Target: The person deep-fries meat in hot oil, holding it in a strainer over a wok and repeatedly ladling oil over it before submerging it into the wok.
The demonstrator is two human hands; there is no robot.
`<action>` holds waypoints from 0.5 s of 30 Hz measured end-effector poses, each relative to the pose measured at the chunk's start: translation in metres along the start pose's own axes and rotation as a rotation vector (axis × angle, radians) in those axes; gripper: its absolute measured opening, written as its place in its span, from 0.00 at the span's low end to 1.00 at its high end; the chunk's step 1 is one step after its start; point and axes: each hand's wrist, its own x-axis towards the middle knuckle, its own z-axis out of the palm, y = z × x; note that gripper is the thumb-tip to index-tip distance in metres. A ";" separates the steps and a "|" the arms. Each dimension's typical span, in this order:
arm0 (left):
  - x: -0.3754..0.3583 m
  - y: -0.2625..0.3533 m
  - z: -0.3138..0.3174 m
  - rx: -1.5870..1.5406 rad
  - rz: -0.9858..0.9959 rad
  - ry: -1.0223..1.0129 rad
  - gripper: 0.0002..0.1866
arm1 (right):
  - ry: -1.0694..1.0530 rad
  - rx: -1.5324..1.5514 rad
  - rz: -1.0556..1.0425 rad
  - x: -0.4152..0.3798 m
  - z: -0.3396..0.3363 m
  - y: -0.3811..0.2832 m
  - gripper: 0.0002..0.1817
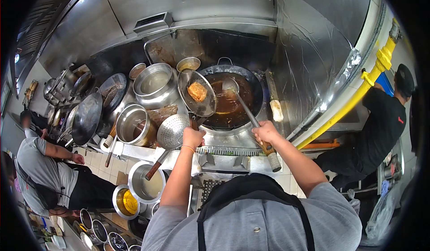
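Observation:
My left hand point(193, 137) is closed around the dark handle of a round mesh strainer point(205, 110). In the strainer lies one golden-brown fried piece of food point(197, 91); the strainer is at the wok's left rim. My right hand point(265, 133) grips the long handle of a ladle point(245, 105), whose bowl is down in the brown liquid. That liquid point(224, 110) half fills a large dark wok point(257, 98) on the stove. Just left of my left hand, a perforated skimmer point(171, 131) rests with its wooden handle over the counter edge.
Left of the wok stand a metal pot point(154, 96), a second pot point(133, 139) and a small bowl point(188, 63). A pot of cloudy liquid point(148, 197) is lower left. A co-worker point(49, 161) stands left, another person point(380, 116) right. A yellow pipe point(345, 107) runs along the right.

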 end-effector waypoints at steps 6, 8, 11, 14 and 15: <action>-0.003 0.005 0.005 -0.021 -0.025 0.016 0.10 | -0.383 0.967 0.370 -0.016 -0.038 -0.030 0.05; -0.002 0.000 0.009 -0.018 -0.024 0.002 0.10 | -0.412 1.132 0.430 -0.021 -0.045 -0.039 0.10; 0.000 -0.003 0.020 -0.012 -0.017 -0.035 0.11 | -0.427 1.082 0.361 -0.032 -0.049 -0.058 0.10; 0.000 0.001 0.033 -0.048 -0.063 -0.062 0.10 | -0.438 1.014 0.277 -0.039 -0.046 -0.079 0.09; -0.002 0.003 0.035 -0.062 -0.062 -0.077 0.10 | -0.412 0.964 0.243 -0.042 -0.043 -0.086 0.09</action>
